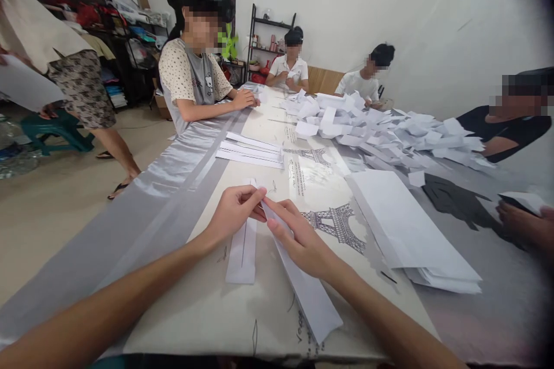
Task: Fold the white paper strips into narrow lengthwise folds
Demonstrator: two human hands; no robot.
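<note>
A long white folded paper strip [309,297] slants across the tablecloth, its near end toward me. My left hand [238,207] pinches the far end of this strip between thumb and fingers. My right hand [298,236] meets it there, its fingers closed along the strip's far part. Beneath and left of my hands lies another white paper strip [242,259] with a dark line down its middle. Farther ahead, several flat white strips [251,153] rest side by side.
A stack of white paper sheets [402,230] lies to my right. Beyond it spreads a large heap of folded white papers [367,127]. People sit around the table [173,196]; at far right a co-worker's hand [526,219] holds paper. Another person stands at left by a green stool [60,130].
</note>
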